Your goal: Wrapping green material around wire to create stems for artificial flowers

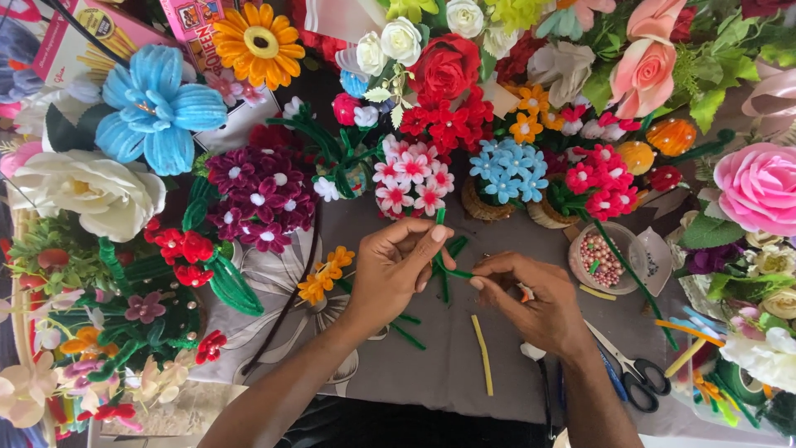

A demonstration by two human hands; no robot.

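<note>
My left hand pinches a green pipe-cleaner stem near its upper end, fingers curled around it. My right hand meets it from the right, its fingertips closed on the same green stem at its lower bend. Both hands hover over a grey cloth-covered table. Loose green pipe-cleaner pieces lie under my left wrist. A yellow pipe-cleaner piece lies between my forearms.
Handmade pipe-cleaner and fabric flowers ring the work area: a blue flower, maroon cluster, pink-white cluster, small blue cluster. A bowl of pink beads and scissors lie to the right.
</note>
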